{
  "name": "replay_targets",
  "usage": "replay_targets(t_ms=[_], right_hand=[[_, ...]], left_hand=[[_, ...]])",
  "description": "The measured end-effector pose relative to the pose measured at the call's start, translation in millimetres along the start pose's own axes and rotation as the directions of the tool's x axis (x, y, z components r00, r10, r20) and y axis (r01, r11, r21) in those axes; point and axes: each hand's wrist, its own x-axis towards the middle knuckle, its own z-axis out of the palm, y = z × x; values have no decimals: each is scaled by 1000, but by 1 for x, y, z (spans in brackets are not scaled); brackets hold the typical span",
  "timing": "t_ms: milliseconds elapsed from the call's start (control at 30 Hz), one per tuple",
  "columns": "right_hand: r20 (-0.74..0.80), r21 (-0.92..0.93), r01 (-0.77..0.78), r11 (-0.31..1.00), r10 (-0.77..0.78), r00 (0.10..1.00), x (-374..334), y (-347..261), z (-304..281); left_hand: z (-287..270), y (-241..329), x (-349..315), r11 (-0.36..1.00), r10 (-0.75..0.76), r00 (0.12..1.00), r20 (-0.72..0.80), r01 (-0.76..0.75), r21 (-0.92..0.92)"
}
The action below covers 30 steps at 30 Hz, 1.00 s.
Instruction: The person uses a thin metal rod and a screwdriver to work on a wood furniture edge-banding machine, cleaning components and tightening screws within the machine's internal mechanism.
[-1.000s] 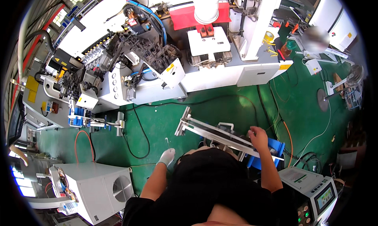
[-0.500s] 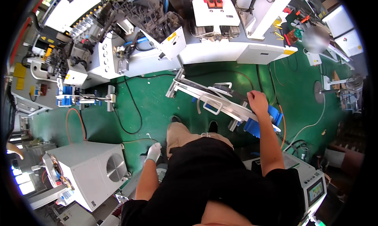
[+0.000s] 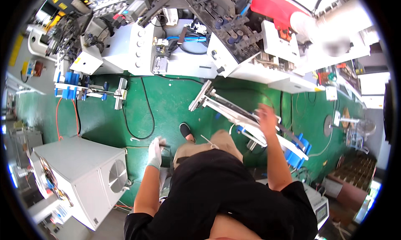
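My left hand (image 3: 155, 151), in a white glove, hangs to the left of my waist above the green floor. Its fingers are loosely apart, blurred at the tips, and I see nothing held in them. My right hand (image 3: 267, 118) is bare and lies across the view of a long white metal stand (image 3: 234, 111). Motion smears its fingers, and whether it touches the stand I cannot tell. The stand slants across the floor, with a flat foot at its far left end and blue pads (image 3: 297, 153) at its right end.
Ahead stands a long white machine bench (image 3: 190, 65) with black mechanisms on top. At left are a boxy grey fan unit (image 3: 79, 169) and another blue-padded stand (image 3: 71, 86). A black cable (image 3: 147, 110) loops over the floor. A screened machine (image 3: 321, 210) sits at lower right.
The view has swung, so the bench and the stand lie differently in it. My left hand has moved up and leftward in the picture; my right hand has moved slightly left and down and is more blurred.
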Motion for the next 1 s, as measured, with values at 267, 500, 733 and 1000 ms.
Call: replay_targets(t_ms=[267, 500, 733, 1000], right_hand=[[586, 448, 123, 885, -395, 708, 11, -210, 94], [605, 556, -122, 822, -299, 738, 63, -204, 144], [386, 650, -335, 682, 83, 919, 115, -232, 125], [227, 768, -355, 533, 292, 929, 191, -336, 165]], left_hand=[[128, 193, -1, 961, 142, 816, 561, 23, -277], [208, 262, 26, 881, 190, 629, 754, -448, 152], [177, 391, 129, 458, 377, 445, 813, -852, 254], [170, 633, 255, -451, 780, -85, 620, -764, 462]])
